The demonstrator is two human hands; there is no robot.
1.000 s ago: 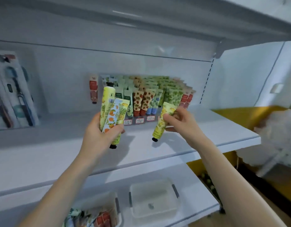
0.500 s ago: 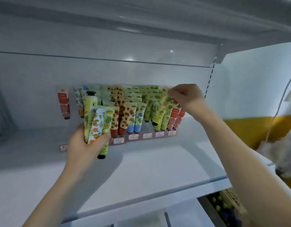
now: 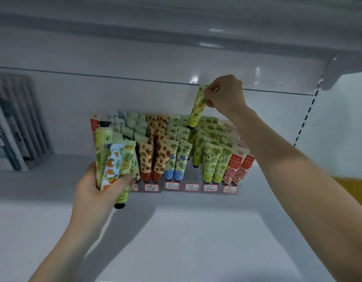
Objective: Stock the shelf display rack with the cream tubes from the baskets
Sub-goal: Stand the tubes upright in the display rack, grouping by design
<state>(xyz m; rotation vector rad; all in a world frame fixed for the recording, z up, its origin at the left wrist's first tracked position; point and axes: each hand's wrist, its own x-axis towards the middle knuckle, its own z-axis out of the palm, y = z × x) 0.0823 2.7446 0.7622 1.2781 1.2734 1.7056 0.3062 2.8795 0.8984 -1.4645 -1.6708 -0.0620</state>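
The right hand [image 3: 224, 94] is near the top middle of the frame. Its grip pinches the top end of a yellow-green cream tube [image 3: 197, 106], cap down, just above the back rows of the display rack [image 3: 192, 187]. The left hand [image 3: 98, 186], at the lower left, has its grip closed round a bunch of tubes [image 3: 115, 159] in front of the rack. The rack stands on the white shelf [image 3: 176, 231].

Bright, flat white light from above. Glare spots sit on the glossy back panel [image 3: 194, 79] just left of the right fingers [image 3: 211, 92]. Soft grey arm shadows fall on the shelf [image 3: 196, 241] below the left fingers [image 3: 123, 179]. Everything's a bit soft — the edges bend and smear.
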